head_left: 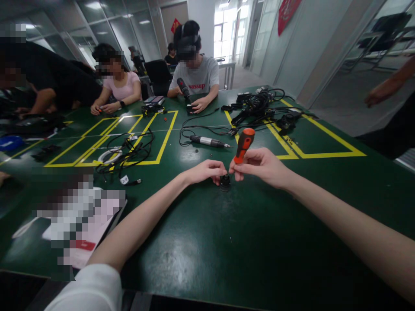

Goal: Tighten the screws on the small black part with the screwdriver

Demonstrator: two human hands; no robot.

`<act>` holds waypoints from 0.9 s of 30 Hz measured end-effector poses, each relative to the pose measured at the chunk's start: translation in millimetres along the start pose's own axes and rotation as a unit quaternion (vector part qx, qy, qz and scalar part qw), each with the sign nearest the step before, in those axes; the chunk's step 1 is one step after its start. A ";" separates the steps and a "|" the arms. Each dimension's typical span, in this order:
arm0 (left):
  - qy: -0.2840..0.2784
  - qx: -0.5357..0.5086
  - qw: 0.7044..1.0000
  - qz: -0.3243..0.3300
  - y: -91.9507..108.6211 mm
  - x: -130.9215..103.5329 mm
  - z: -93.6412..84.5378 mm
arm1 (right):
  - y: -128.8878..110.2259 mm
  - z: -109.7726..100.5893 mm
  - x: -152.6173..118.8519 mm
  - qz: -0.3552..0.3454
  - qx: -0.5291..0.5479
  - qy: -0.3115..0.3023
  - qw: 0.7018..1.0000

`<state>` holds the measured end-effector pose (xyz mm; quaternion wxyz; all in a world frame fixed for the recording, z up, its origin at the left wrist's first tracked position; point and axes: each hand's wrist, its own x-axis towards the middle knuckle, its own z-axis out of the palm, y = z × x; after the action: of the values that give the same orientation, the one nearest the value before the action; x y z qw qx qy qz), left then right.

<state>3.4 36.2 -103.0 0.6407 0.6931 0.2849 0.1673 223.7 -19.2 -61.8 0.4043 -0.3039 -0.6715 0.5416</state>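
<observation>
A small black round part (225, 183) stands on the green table between my hands. My left hand (209, 171) is closed, its fingertips pinching the top of this part. In my right hand (259, 166) is a screwdriver (244, 144) with an orange and black handle, tilted with the handle end up. My right thumb and fingers grip it low on the handle. Its shaft is mostly hidden by my fingers, and I cannot tell whether the tip touches the black part.
Beyond my hands lies a corded electric screwdriver (209, 141). Tangled black cables (259, 108) lie at the back right, and more cables (142, 147) at the left. A pink-white box (106, 207) is beside my left forearm. A person (201, 73) works across the green table (181, 233).
</observation>
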 end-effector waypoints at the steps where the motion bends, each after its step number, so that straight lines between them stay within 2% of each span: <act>1: -0.003 0.002 1.000 0.001 0.5 -0.3 0.0 | 0.7 0.3 0.1 0.000 0.004 0.000 1.000; 6: 0.004 0.009 1.000 -0.003 1.3 -0.4 -0.3 | 3.2 3.4 0.9 -0.013 0.026 0.019 0.999; 14: 0.011 0.006 1.000 -0.009 0.8 0.9 0.3 | -2.7 2.2 0.4 0.001 -0.015 0.030 0.999; 22: -0.003 -0.034 0.999 0.000 -2.9 1.3 -3.7 | 0.1 3.3 0.3 -0.002 0.018 0.025 1.000; 27: -0.026 -0.034 0.999 -0.005 -3.8 0.0 -4.5 | -1.0 4.0 -0.4 -0.004 -0.004 0.041 0.999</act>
<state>0.0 39.8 -106.2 0.6721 0.6733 0.2655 0.1561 220.4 -21.7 -61.2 0.4322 -0.3245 -0.6578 0.5246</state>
